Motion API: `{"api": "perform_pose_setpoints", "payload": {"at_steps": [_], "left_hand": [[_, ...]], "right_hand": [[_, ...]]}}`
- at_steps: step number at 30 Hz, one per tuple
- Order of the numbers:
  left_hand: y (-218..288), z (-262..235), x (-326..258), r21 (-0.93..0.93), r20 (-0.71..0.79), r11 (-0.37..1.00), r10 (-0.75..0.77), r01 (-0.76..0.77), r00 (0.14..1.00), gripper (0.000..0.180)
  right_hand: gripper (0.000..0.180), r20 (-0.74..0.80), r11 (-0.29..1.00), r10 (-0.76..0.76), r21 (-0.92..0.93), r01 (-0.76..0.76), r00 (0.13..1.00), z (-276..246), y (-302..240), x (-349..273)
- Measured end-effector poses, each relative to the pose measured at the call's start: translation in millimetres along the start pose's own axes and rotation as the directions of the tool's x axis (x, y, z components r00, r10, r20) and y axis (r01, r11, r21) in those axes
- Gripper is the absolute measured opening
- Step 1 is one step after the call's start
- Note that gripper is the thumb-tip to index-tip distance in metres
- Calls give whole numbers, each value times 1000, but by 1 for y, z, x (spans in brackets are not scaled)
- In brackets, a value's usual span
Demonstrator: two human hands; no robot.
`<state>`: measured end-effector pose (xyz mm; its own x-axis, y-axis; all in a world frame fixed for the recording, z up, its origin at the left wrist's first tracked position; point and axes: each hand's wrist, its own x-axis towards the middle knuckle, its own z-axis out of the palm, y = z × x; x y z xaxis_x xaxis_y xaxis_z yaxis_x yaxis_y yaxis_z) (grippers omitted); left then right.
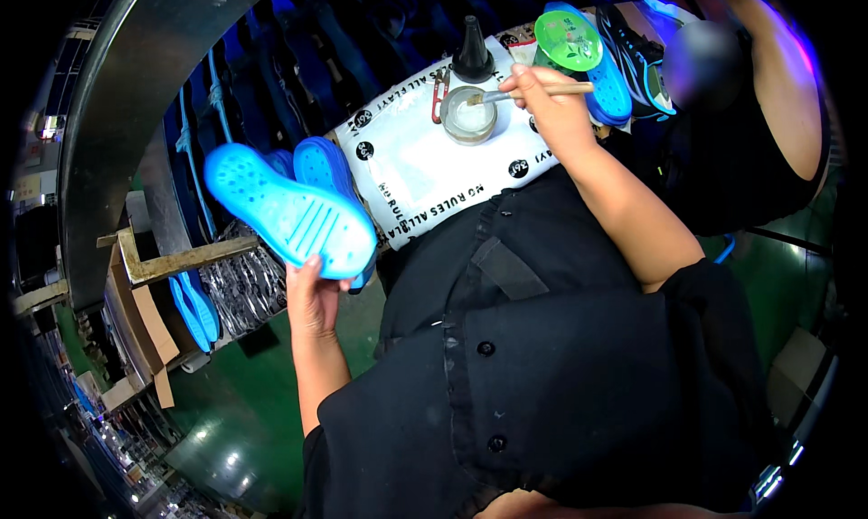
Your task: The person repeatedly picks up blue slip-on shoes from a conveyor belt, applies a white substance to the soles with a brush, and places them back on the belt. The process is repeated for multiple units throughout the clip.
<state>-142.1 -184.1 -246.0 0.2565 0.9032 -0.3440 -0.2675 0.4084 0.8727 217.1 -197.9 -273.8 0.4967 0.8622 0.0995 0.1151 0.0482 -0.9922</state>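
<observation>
- The left hand (312, 297) grips a bright blue shoe sole (287, 213) by its lower end, the fingers (310, 268) clenched around the edge, tread side up.
- That sole is held in the air, well to the left of the small metal bowl (469, 115) and lower in the view than it.
- The right hand (547, 103) sits just right of the bowl, its fingers pinched around a wooden-handled brush (533, 91).
- The brush tip reaches over the bowl's rim, above a pale substance inside.
- The bowl rests on a white printed sheet (425, 166) covering the tabletop.
- A black cone-shaped nozzle (473, 53) stands just behind the bowl.
- A red clip-like tool (439, 94) lies just left of the bowl.
- A round green lid (568, 40) and more blue soles (610, 85) lie beyond the bowl to the right.
- Another person in dark clothing (741, 157) sits far right of the bowl.
</observation>
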Motion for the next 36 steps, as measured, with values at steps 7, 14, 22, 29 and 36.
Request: {"api": "perform_pose_setpoints", "payload": {"at_steps": [7, 14, 22, 29, 36], "left_hand": [[-14, 72, 21, 392, 7, 839, 407, -376, 914, 43], [-13, 106, 22, 469, 134, 680, 576, -564, 806, 43], [-10, 112, 17, 458, 198, 604, 647, -653, 736, 46], [-10, 109, 17, 465, 168, 625, 633, -627, 756, 47], [-11, 105, 16, 470, 166, 615, 643, -634, 747, 48]], "right_hand": [[33, 90, 938, 74, 331, -100, 993, -13, -35, -23], [23, 291, 937, -340, 29, 347, 894, 3, -71, -53], [24, 320, 857, -451, -106, 504, 833, 12, -66, -53], [21, 266, 870, -459, -58, 489, 848, 12, -70, -53], [18, 276, 825, -509, -114, 554, 815, 15, -69, -49]]}}
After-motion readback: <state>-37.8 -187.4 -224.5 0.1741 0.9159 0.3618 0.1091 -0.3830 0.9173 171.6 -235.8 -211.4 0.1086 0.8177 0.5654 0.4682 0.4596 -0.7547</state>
